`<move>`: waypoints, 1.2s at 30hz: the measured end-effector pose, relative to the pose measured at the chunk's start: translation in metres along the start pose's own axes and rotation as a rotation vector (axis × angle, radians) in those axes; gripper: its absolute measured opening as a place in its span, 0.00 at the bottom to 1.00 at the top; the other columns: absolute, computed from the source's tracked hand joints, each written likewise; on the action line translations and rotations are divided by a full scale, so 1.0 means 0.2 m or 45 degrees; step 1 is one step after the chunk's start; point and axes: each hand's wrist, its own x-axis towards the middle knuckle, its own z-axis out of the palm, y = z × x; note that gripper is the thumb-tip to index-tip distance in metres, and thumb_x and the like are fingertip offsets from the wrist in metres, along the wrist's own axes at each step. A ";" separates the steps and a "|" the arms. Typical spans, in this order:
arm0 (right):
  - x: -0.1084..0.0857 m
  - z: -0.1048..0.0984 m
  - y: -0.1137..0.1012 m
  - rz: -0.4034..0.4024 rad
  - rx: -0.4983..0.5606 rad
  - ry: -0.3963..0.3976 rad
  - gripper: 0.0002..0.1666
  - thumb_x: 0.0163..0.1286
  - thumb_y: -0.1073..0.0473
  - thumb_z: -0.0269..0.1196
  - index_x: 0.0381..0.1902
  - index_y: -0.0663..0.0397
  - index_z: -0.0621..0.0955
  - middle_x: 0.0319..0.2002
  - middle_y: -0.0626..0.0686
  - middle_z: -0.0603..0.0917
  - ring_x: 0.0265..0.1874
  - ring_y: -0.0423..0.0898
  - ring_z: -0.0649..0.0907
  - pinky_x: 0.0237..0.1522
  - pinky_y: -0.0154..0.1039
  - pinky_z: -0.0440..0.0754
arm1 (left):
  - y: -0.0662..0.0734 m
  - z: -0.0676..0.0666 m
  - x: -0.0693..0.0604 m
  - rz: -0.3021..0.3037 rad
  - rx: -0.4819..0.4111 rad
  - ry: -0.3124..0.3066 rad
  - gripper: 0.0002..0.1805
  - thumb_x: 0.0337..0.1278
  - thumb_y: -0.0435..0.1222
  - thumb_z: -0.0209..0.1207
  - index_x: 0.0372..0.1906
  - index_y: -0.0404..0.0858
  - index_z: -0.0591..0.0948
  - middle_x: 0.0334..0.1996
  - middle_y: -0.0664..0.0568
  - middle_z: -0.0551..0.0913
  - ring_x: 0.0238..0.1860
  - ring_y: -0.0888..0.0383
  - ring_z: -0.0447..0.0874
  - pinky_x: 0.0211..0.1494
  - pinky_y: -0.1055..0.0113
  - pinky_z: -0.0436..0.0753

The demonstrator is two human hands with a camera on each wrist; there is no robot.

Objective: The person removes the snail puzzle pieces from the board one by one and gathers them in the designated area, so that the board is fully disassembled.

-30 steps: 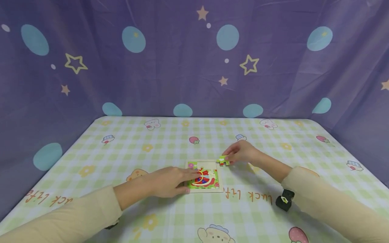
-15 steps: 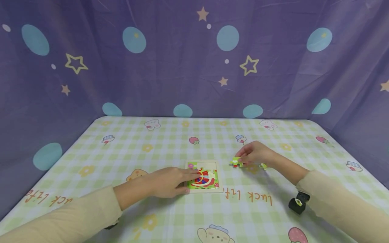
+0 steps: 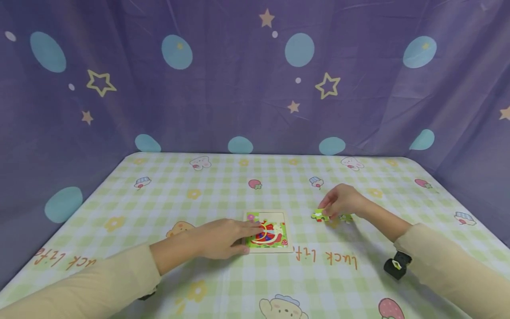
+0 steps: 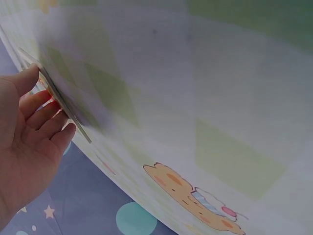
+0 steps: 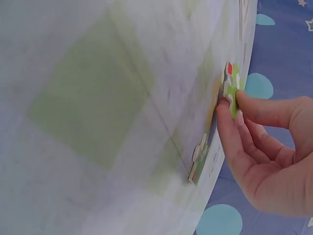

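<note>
A small square jigsaw puzzle board [image 3: 290,235] with a pale wooden rim lies mid-table. Red, blue and green picture pieces fill most of it; its far right part shows bare pale base. My left hand [image 3: 219,239] rests on its left side, fingers over the picture and thumb at the near left corner. To the board's right, my right hand [image 3: 345,200] pinches a green puzzle piece [image 3: 318,215] between thumb and fingers; the right wrist view shows this piece [image 5: 233,88] tilted at the fingertips. A second green puzzle piece [image 5: 198,161] lies on the cloth below that hand.
A green-and-white checked tablecloth [image 3: 223,181] with printed cartoons covers the table. Behind it hangs a purple curtain [image 3: 239,88] with stars and blue ovals. A black wrist device [image 3: 397,265] sits under the right sleeve.
My right hand has moved right, away from the board's far right corner, with the puzzle piece still pinched. The second piece has come into sight beside it. My left hand stays put.
</note>
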 end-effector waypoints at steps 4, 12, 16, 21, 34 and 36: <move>0.00 0.00 0.01 -0.067 -0.144 0.086 0.08 0.52 0.65 0.72 0.32 0.62 0.87 0.26 0.52 0.89 0.21 0.38 0.84 0.32 0.35 0.84 | 0.00 0.00 0.00 -0.004 -0.007 -0.002 0.29 0.67 0.45 0.55 0.70 0.44 0.67 0.72 0.55 0.66 0.72 0.54 0.64 0.71 0.55 0.71; -0.01 0.00 0.02 -0.190 -0.374 0.200 0.04 0.50 0.63 0.73 0.26 0.55 0.89 0.23 0.48 0.88 0.23 0.34 0.79 0.34 0.34 0.78 | 0.00 0.00 0.00 -0.014 -0.017 -0.010 0.29 0.67 0.45 0.55 0.71 0.45 0.66 0.73 0.55 0.64 0.73 0.55 0.62 0.72 0.55 0.70; -0.02 0.01 0.01 -0.218 -0.367 0.196 0.04 0.50 0.63 0.73 0.27 0.54 0.89 0.23 0.49 0.88 0.23 0.34 0.79 0.33 0.33 0.78 | -0.01 0.01 0.00 -0.024 -0.019 -0.010 0.30 0.67 0.46 0.54 0.71 0.46 0.66 0.73 0.55 0.64 0.73 0.55 0.62 0.73 0.55 0.69; -0.02 0.02 0.01 -0.247 -0.367 0.190 0.04 0.52 0.63 0.73 0.27 0.54 0.88 0.24 0.49 0.89 0.24 0.34 0.80 0.33 0.33 0.78 | -0.01 0.01 0.00 -0.022 -0.015 -0.003 0.29 0.67 0.46 0.55 0.71 0.46 0.66 0.72 0.55 0.65 0.73 0.55 0.63 0.73 0.55 0.69; -0.02 0.02 0.02 -0.285 -0.360 0.181 0.03 0.53 0.63 0.73 0.27 0.54 0.88 0.25 0.49 0.89 0.25 0.35 0.83 0.34 0.33 0.80 | -0.01 0.01 0.00 -0.018 -0.007 0.000 0.30 0.67 0.46 0.54 0.71 0.46 0.66 0.72 0.55 0.64 0.73 0.56 0.63 0.73 0.55 0.68; -0.02 0.02 0.02 -0.292 -0.363 0.182 0.03 0.53 0.63 0.73 0.27 0.54 0.88 0.25 0.49 0.89 0.25 0.35 0.83 0.35 0.33 0.80 | -0.01 0.01 0.00 -0.019 -0.008 0.001 0.29 0.67 0.46 0.54 0.71 0.46 0.66 0.72 0.55 0.64 0.73 0.56 0.63 0.73 0.55 0.68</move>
